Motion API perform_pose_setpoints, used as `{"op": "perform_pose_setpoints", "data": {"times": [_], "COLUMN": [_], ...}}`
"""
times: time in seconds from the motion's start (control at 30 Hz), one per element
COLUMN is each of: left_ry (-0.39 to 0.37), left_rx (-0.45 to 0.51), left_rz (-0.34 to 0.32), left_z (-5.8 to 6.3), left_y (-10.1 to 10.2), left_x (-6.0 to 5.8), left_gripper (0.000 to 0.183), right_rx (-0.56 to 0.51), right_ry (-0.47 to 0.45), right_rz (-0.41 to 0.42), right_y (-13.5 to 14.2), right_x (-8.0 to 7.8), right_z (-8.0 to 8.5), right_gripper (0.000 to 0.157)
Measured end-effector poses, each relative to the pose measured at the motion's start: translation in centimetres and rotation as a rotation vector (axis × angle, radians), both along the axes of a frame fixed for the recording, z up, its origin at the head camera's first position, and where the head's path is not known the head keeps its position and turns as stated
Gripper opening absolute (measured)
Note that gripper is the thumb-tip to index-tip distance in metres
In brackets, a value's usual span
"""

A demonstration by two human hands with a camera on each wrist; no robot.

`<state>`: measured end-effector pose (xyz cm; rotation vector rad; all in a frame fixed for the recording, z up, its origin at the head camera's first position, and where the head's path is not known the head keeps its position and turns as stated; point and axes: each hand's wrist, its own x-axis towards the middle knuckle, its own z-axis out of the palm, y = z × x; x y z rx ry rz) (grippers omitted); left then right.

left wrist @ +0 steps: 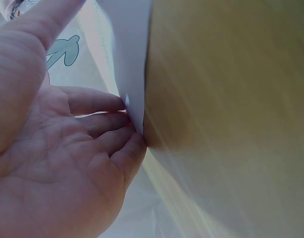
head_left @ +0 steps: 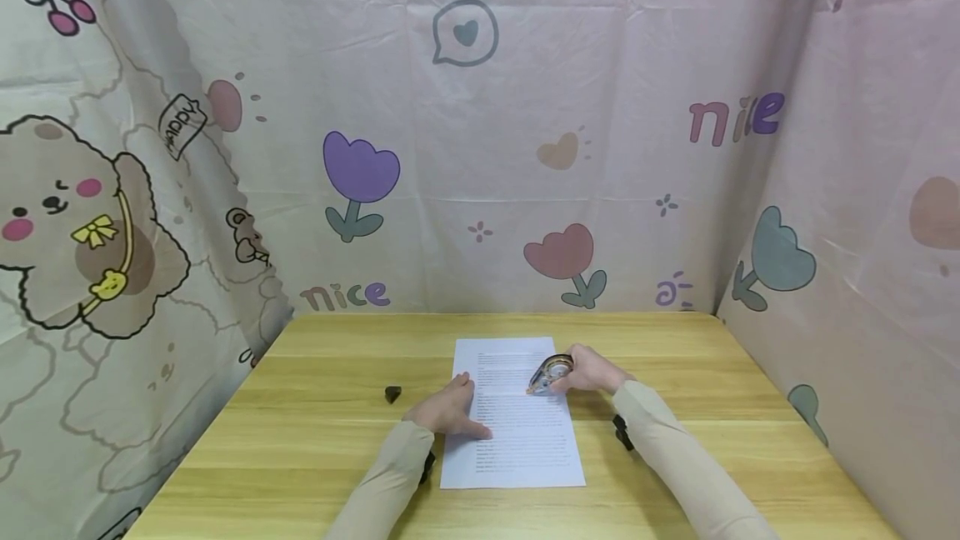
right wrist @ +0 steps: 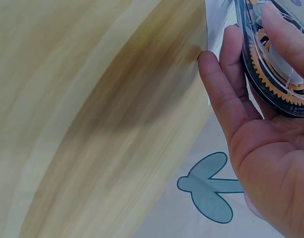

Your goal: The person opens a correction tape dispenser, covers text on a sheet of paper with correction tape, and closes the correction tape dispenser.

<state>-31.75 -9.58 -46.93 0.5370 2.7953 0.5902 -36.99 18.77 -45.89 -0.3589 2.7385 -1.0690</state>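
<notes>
A sheet of printed paper (head_left: 525, 461) lies on the wooden table, covered in lines of small text. My left hand (head_left: 448, 407) rests on its left edge, with extended fingers and the thumb spread over the sheet. In the left wrist view, the fingertips (left wrist: 134, 144) meet the paper's edge at the table. My right hand (head_left: 594, 369) holds a correction tape (head_left: 551, 371) between thumb and fingers, its narrow tip down at the text right of centre. The right wrist view shows the tape's clear case with orange gears (right wrist: 261, 64) inside; its tip is out of that view.
A small black piece (head_left: 392, 393) lies on the table (head_left: 330, 440) left of the paper. Printed cloth (head_left: 465, 148) hangs behind the table and along both sides. Dark wrist devices show under both sleeves.
</notes>
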Motion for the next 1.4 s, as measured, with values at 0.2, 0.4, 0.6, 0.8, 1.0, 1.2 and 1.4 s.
{"op": "perform_pose_setpoints", "data": {"times": [0.2, 0.4, 0.6, 0.8, 1.0, 1.2, 1.4], "left_ry": [0.005, 0.003, 0.009, 0.007, 0.005, 0.008, 0.016], "left_rx": [0.003, 0.002, 0.004, -0.001, 0.006, 0.01, 0.001], "left_rz": [-0.002, 0.0, -0.006, -0.008, -0.002, -0.008, -0.016], "left_z": [0.0, -0.1, -0.2, -0.2, 0.0, -0.1, -0.1], "left_y": [0.0, -0.1, -0.1, 0.0, 0.0, -0.1, -0.1], "left_x": [0.0, 0.0, -0.2, -0.1, 0.0, -0.1, -0.1], "left_gripper": [0.101, 0.101, 0.101, 0.102, 0.101, 0.101, 0.101], "right_rx": [0.001, -0.001, 0.005, -0.015, -0.009, 0.003, -0.004], "right_ry": [-0.006, -0.012, -0.017, -0.021, -0.011, -0.017, -0.026], "right_rz": [-0.018, -0.015, -0.023, -0.02, -0.009, -0.022, -0.016], "right_y": [0.1, 0.2, 0.5, 0.6, 0.7, 0.8, 1.1], "right_x": [0.1, 0.2, 0.2, 0.1, 0.1, 0.2, 0.2], "right_z": [0.2, 0.3, 0.1, 0.0, 0.1, 0.2, 0.2], "right_gripper": [0.034, 0.032, 0.029, 0.028, 0.028, 0.028, 0.025]}}
